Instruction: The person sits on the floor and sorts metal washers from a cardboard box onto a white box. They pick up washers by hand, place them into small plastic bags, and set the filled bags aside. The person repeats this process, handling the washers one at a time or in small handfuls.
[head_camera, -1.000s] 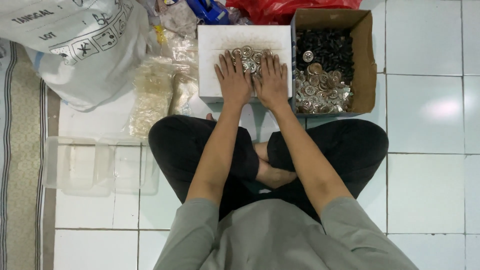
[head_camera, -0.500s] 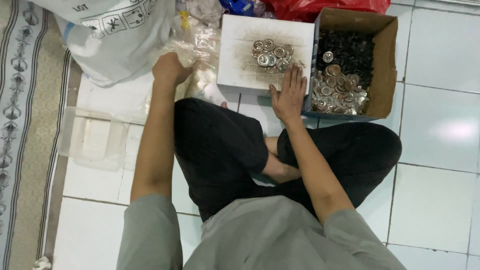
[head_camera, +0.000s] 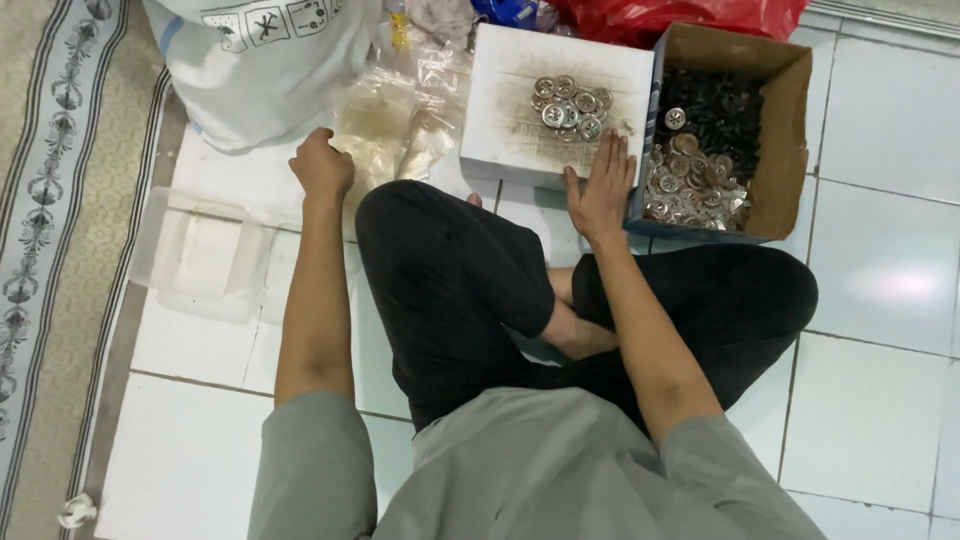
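Left hand (head_camera: 321, 163): clenched on crinkled clear plastic bags (head_camera: 385, 130); pinch one only. Right hand (head_camera: 600, 190): flat, released, steadying white foam block (head_camera: 510, 110) bearing round silver metal discs (head_camera: 570, 105).

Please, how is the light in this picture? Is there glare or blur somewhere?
Head view: even indoor light, soft shadows; a bright glare patch on the white floor tile at right; left hand at the clear plastic bags and right hand on the white box look sharp, little blur.
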